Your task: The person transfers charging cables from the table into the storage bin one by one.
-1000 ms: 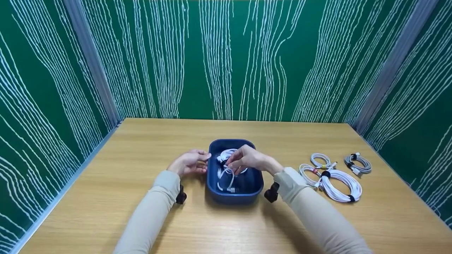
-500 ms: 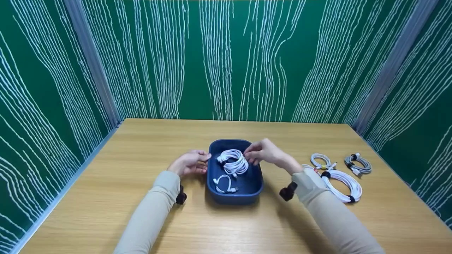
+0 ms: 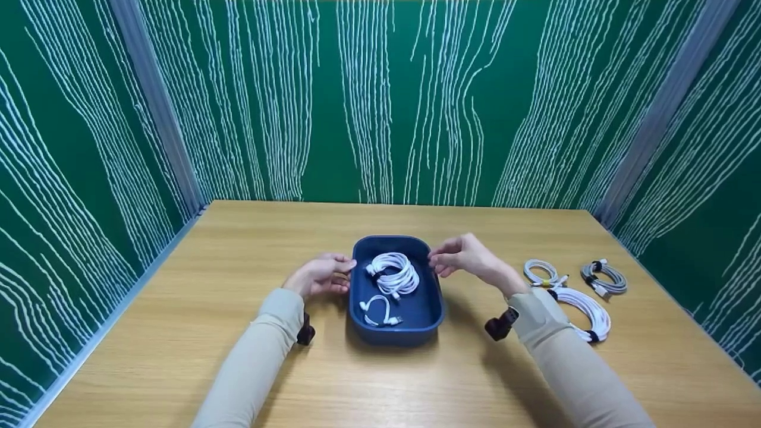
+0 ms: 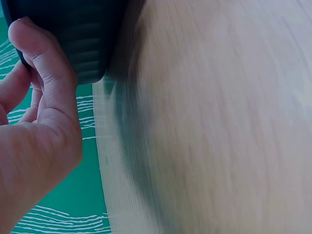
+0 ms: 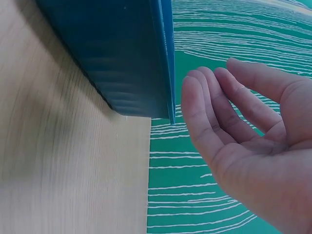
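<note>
A dark blue plastic bin (image 3: 397,336) stands mid-table, holding a coiled white cable (image 3: 397,274) with a black strap and a short white cable (image 3: 389,320) near its front. My left hand (image 3: 321,274) holds the bin's left rim, the thumb at the top edge and the fingers (image 4: 56,83) against the outer wall. My right hand (image 3: 469,260) hovers just off the right rim, fingers loosely bent and nothing between them. The right wrist view shows a gap between its fingertips (image 5: 192,92) and the rim.
Right of the bin lie a small white coil with a yellow tie (image 3: 540,273), a grey cable coil (image 3: 605,277) and a large white coil (image 3: 585,309). My right sleeve partly covers the large coil. Green walls with white lines enclose the wooden table (image 3: 267,238).
My right hand has let go of the short white cable inside the bin and moved out over the right rim. The left hand has stayed at the left rim.
</note>
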The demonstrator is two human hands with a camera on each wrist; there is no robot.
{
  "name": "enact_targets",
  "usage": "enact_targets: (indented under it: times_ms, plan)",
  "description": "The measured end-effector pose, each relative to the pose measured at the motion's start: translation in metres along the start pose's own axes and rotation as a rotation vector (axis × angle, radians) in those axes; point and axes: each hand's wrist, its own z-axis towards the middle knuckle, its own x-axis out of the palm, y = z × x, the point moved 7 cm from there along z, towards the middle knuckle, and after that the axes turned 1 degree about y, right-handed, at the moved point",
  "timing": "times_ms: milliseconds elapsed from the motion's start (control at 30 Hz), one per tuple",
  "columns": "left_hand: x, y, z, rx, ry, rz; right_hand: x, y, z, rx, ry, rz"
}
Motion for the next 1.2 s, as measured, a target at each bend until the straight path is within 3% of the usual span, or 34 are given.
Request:
enact_targets:
  times_ms: [833,1200]
  plan:
    - [0.002,-0.002,-0.004,0.004,0.023,-0.001,-0.057,-0.038,-0.03,0.059,-0.11,0.019]
    - [0.002,0.0,-0.003,0.006,0.016,0.005,-0.088,-0.063,-0.05,0.104,-0.194,-0.102]
